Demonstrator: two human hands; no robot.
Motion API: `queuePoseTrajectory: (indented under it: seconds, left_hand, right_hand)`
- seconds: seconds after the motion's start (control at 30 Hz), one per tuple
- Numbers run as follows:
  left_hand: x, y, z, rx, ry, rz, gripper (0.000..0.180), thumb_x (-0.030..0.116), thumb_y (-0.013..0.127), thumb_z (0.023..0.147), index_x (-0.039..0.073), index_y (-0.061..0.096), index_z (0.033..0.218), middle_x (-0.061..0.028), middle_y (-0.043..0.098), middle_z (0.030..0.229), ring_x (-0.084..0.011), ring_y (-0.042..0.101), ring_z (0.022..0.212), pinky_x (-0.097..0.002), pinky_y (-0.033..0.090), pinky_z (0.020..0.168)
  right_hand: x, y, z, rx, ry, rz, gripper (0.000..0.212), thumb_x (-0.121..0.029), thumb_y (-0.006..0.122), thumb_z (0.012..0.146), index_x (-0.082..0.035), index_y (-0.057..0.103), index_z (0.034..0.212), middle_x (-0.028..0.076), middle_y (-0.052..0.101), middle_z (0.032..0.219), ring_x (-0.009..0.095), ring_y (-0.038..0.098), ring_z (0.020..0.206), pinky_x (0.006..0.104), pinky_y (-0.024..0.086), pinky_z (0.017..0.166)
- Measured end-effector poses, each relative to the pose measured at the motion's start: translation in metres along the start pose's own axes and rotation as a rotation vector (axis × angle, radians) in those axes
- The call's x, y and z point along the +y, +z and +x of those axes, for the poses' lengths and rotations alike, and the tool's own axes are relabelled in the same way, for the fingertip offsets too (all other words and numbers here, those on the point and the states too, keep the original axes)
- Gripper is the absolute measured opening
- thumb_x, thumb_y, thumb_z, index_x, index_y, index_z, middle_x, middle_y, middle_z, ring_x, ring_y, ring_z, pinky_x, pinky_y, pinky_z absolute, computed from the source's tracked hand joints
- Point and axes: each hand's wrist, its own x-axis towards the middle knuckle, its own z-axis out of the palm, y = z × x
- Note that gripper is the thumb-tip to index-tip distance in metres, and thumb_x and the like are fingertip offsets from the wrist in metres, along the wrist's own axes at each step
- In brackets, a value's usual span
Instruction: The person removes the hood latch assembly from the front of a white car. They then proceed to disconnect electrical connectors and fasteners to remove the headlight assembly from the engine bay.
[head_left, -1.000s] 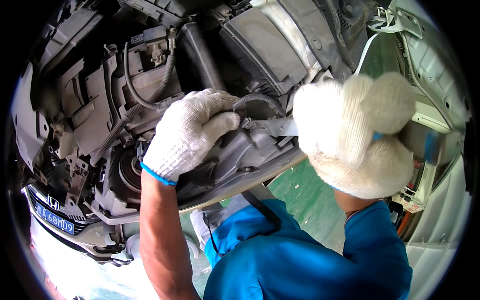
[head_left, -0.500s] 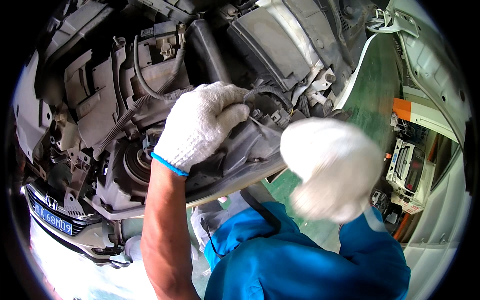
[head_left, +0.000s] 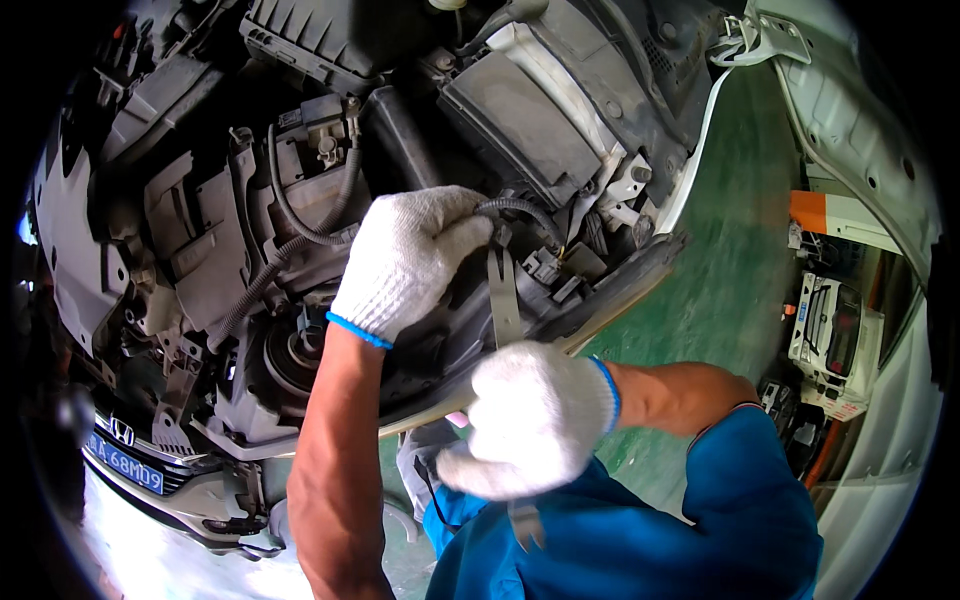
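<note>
My left hand [head_left: 405, 255], in a white knit glove with a blue cuff, is closed with its fingertips on a grey corrugated wiring harness [head_left: 527, 210]. The harness curves right and down to a grey connector [head_left: 545, 265] beside the headlight housing. My right hand [head_left: 540, 415], gloved the same way, is closed around a flat metal forked pry tool [head_left: 506, 300]. One forked end points up beside a small clip near my left fingertips. The other forked end shows below the fist, in front of my blue clothing. The tool's middle is hidden in the glove.
The open engine bay holds an engine cover [head_left: 215, 235], a black duct [head_left: 402, 135] and a dark rectangular box [head_left: 520, 125]. A pale fender edge [head_left: 705, 140] borders the right side. Beyond the green floor [head_left: 735, 270] stands an open car door [head_left: 850, 120]. Another car [head_left: 170, 465] is at lower left.
My right hand has swung left and down, bringing the forked pry tool up near the harness. My left hand keeps its hold. The view has shifted slightly.
</note>
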Motion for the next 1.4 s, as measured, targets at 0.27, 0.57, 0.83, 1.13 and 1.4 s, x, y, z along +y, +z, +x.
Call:
queuePoseTrajectory:
  seconds: [0.27, 0.57, 0.83, 1.13, 1.4]
  left_hand:
    - [-0.004, 0.015, 0.005, 0.144, 0.055, 0.104, 0.024, 0.013, 0.068, 0.097, -0.003, 0.072, 0.116, -0.0121, 0.076, 0.093, -0.0162, 0.07, 0.085, -0.0313, 0.056, 0.082]
    - [-0.005, 0.012, 0.021, 0.134, 0.046, 0.137, 0.027, 0.009, 0.065, 0.099, -0.002, 0.072, 0.123, -0.01, 0.078, 0.098, -0.013, 0.071, 0.089, -0.0283, 0.056, 0.086]
    - [-0.005, 0.006, 0.005, 0.084, 0.087, 0.105, 0.028, 0.016, 0.071, 0.092, -0.003, 0.074, 0.114, -0.0217, 0.075, 0.099, -0.0302, 0.076, 0.089, -0.036, 0.058, 0.082]
    - [0.017, 0.01, 0.011, -0.082, 0.0, -0.067, 0.033, 0.01, 0.069, 0.097, -0.003, 0.069, 0.127, -0.0081, 0.074, 0.104, -0.011, 0.066, 0.093, -0.0287, 0.054, 0.09]
    - [0.033, 0.002, 0.037, -0.386, -0.15, -0.101, 0.028, 0.005, 0.073, 0.09, -0.004, 0.073, 0.116, -0.0079, 0.075, 0.104, -0.0133, 0.067, 0.094, -0.0303, 0.054, 0.088]
  right_hand:
    - [0.018, -0.051, -0.003, 0.375, 0.014, 0.362, 0.037, -0.019, 0.064, 0.093, -0.007, 0.068, 0.127, 0.002, 0.055, 0.07, 0.021, 0.053, 0.058, 0.0373, 0.044, 0.052]
    - [-0.001, -0.11, -0.04, 0.858, 0.718, 1.01, 0.053, -0.023, 0.044, 0.111, 0.013, 0.038, 0.149, 0.001, 0.051, 0.063, 0.007, 0.041, 0.043, 0.0241, 0.035, 0.039]
    - [0.002, -0.091, -0.05, 0.939, 1.109, 1.087, 0.046, -0.015, 0.055, 0.104, 0.016, 0.052, 0.139, 0.014, 0.068, 0.08, 0.005, 0.048, 0.049, 0.0203, 0.04, 0.044]
    - [0.007, -0.102, -0.057, 0.769, 1.353, 1.118, 0.05, -0.001, 0.054, 0.097, 0.006, 0.05, 0.146, 0.019, 0.067, 0.098, 0.005, 0.045, 0.05, 0.0166, 0.036, 0.044]
    - [0.003, -0.12, -0.072, 0.702, 1.316, 1.067, 0.042, -0.019, 0.057, 0.107, 0.0, 0.054, 0.145, 0.006, 0.07, 0.102, 0.004, 0.052, 0.064, 0.0171, 0.038, 0.051]
